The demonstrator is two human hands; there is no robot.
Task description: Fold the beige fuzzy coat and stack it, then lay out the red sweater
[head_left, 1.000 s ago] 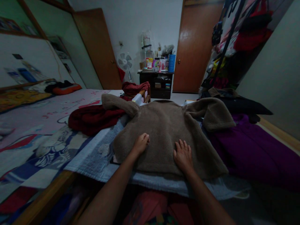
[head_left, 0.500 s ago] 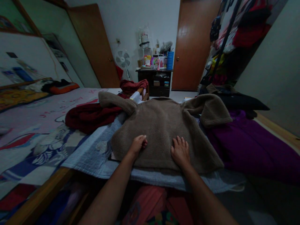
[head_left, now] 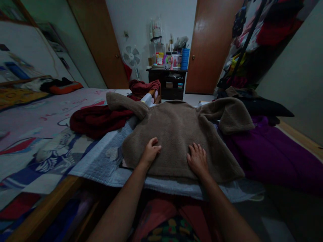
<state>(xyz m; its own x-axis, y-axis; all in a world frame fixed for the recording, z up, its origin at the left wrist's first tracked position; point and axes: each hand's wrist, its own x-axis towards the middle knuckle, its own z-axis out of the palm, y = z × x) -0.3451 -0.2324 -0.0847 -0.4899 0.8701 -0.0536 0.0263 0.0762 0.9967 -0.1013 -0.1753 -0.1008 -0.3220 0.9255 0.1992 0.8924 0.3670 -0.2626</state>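
Note:
A brown fleecy garment point(head_left: 174, 127) lies spread out on a light blue quilted cloth point(head_left: 106, 168), its two sleeves reaching out to the left and right at the far side. On its left half, my left hand point(head_left: 151, 151) rests with the thumb and fingers apart and nothing in it. My right hand point(head_left: 197, 158) lies flat on the garment's lower right part, fingers spread and holding nothing.
Dark red cloth point(head_left: 101, 121) lies left of the garment, beside a bed with a printed sheet point(head_left: 68, 101). Purple clothing point(head_left: 275, 151) and a black item point(head_left: 270, 107) are at the right. Behind stand a fan point(head_left: 131, 56) and a dark cabinet point(head_left: 166, 84).
My left hand has opened from a loosely curled shape, its fingers now apart. My right hand stays flat on the garment. The camera view has shifted slightly.

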